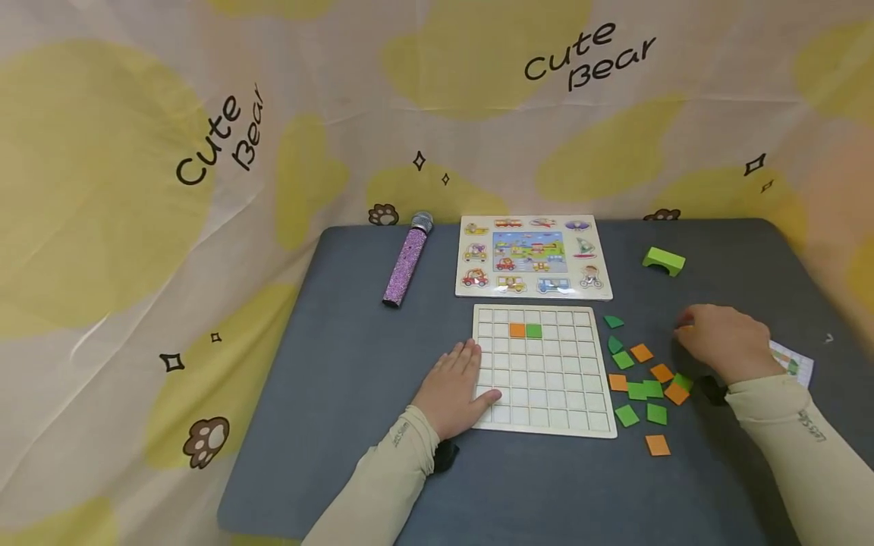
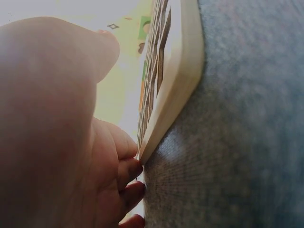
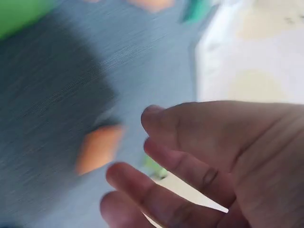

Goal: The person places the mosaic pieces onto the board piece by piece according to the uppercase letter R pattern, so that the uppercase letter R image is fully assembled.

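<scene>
My left hand (image 1: 451, 387) lies with straight fingers on the left edge of a white grid board (image 1: 539, 387), its thumb over the lower squares. In the left wrist view, the fingertips touch the table beside the board's wooden edge (image 2: 178, 80). An orange tile (image 1: 518, 331) and a green tile (image 1: 534, 331) sit side by side in the grid. My right hand (image 1: 724, 343) hovers right of the scattered tiles. The right wrist view shows its fingers loosely bent and holding nothing, with an orange square tile (image 3: 99, 149) on the table just beyond the fingertips.
Loose green tiles (image 1: 627, 415) and orange tiles (image 1: 658, 445) lie right of the board. Behind it are a picture puzzle (image 1: 464, 262), a purple glittery microphone (image 1: 406, 265) and a green arch block (image 1: 664, 260). A printed card (image 1: 800, 362) is partly hidden by the right arm.
</scene>
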{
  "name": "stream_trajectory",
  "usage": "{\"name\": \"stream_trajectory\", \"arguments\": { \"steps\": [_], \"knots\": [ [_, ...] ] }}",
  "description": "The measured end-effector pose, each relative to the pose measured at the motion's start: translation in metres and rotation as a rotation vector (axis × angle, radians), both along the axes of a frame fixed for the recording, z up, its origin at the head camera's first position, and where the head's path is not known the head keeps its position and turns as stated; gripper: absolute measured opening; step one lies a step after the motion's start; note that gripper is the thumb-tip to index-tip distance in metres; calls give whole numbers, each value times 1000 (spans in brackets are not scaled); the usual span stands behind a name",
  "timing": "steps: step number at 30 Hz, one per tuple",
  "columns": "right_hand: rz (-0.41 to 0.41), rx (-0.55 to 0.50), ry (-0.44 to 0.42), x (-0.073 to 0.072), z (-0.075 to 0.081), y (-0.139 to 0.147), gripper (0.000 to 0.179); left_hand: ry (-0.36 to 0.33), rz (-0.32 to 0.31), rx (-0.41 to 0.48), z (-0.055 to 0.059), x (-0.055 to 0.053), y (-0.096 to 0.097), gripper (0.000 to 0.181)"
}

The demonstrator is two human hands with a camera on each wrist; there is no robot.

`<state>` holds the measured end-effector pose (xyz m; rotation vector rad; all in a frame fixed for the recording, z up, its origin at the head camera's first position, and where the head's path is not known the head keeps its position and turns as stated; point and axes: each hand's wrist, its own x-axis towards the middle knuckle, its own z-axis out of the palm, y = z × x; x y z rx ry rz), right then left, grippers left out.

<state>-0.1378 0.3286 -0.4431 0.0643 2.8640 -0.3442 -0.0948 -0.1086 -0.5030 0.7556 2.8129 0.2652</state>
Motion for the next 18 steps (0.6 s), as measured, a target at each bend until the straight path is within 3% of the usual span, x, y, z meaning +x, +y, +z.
{"name": "stream_trajectory", "arguments": {
  "steps": [3, 9, 13, 18],
  "knots": [
    [-49, -25, 2, 4, -8, 16, 45, 2, -1, -5, 0, 0, 1, 85],
    [-39, -27, 66, 5, -15, 14, 38, -5, 2, -4, -1, -1, 0, 85],
    [41, -34, 106, 3, -14, -10, 35, -14, 6, 9, -1, -1, 0, 85],
    [228, -68, 143, -1, -9, -56, 30, -21, 8, 14, -4, -1, 1, 86]
  ]
}}
